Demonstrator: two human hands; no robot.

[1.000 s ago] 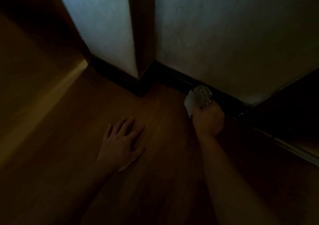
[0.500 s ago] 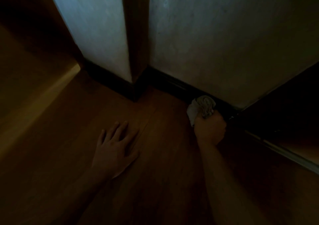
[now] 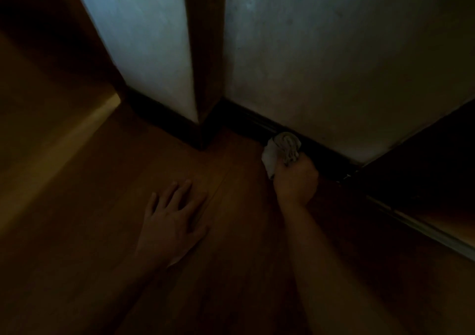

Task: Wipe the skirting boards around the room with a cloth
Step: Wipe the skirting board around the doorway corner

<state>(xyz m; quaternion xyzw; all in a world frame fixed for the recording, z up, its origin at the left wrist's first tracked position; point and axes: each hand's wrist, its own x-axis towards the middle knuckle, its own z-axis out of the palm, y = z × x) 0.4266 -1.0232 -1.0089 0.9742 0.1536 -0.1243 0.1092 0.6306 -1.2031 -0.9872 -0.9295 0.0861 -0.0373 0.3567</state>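
Observation:
The room is dim. A dark skirting board (image 3: 252,120) runs along the foot of a pale wall (image 3: 334,65), from a wooden corner post down to the right. My right hand (image 3: 295,180) is shut on a bunched white cloth (image 3: 281,149), and the cloth presses against the skirting board. My left hand (image 3: 172,221) lies flat on the wooden floor (image 3: 231,257) with its fingers spread, holding nothing, well left of the cloth.
A wooden corner post (image 3: 205,52) juts out between two pale wall faces. More dark skirting (image 3: 159,119) continues on the left face. A dark panel with a metal floor track (image 3: 424,232) stands at the right. A lit strip of floor (image 3: 51,149) lies far left.
My right hand and the cloth slid a little to the right along the skirting board. My left hand stayed flat on the floor. The view shifted slightly.

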